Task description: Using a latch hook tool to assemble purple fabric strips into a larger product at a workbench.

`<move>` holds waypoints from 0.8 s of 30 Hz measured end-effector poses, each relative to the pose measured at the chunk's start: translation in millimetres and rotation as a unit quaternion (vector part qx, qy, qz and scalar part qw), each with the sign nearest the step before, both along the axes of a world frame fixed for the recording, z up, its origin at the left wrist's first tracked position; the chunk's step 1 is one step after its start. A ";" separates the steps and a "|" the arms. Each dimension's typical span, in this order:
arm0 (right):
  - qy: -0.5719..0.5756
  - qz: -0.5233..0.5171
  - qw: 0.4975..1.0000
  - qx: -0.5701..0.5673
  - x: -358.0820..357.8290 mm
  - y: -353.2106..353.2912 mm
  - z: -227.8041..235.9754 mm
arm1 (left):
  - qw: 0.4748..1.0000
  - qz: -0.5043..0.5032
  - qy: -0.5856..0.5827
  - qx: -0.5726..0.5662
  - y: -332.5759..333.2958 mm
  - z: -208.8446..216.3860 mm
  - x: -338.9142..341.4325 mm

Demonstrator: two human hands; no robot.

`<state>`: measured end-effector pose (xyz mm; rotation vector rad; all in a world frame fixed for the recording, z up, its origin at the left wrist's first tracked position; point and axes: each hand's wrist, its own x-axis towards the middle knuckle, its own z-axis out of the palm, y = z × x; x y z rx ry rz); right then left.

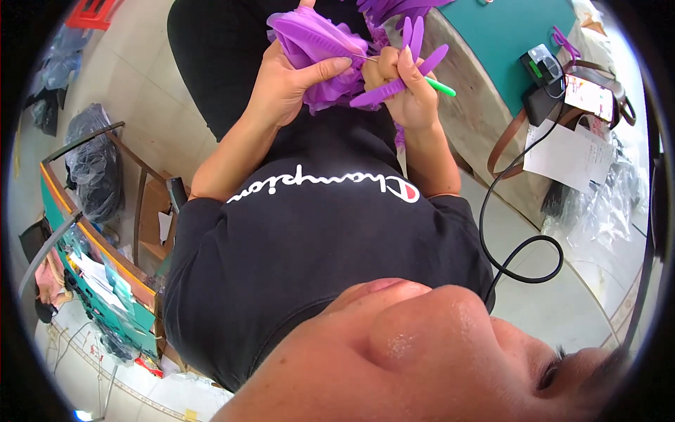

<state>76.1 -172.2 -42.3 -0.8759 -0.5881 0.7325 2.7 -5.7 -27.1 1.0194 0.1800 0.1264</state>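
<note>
on my head feed: left hand is closed on a purple ruffled bundle, thumb pressed flat on the side facing the right hand. bundle is in the air over the lap, off the left edge of the green table, not resting on it.

right hand is in a fist round a green-handled tool, with flat purple strips sticking out between and past the fingers. thin metal shaft runs from the fist to the bundle, just beside the left thumb. probably one piece with the handle, but the fist hides the join. can't tell if the tip touches or is already in.

to do it well, i'd say:
- pin the material tight with the left thumb so it doesn't bunch under the tip.
- go in shallow, aimed past the thumb, not at it.
- short moves from the wrist; the strips crowd that grip and could snag.
- right elbow clear of the black cable, which hangs near it in a loop.

more loose purple pieces lie by the table's left edge, cut off by the view.
</note>
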 end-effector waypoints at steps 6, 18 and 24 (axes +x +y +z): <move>0.008 -0.010 1.000 -0.024 1.4 -1.9 -0.1 | 0.999 0.014 -0.018 0.032 -1.5 -4.4 -0.5; 0.295 -0.038 0.928 0.224 110.4 -55.9 -38.7 | 0.923 -0.369 0.086 -0.063 15.6 15.0 -6.8; 0.051 0.137 0.987 -0.062 62.1 -66.7 -14.3 | 0.982 -0.123 0.124 -0.077 10.8 0.8 2.8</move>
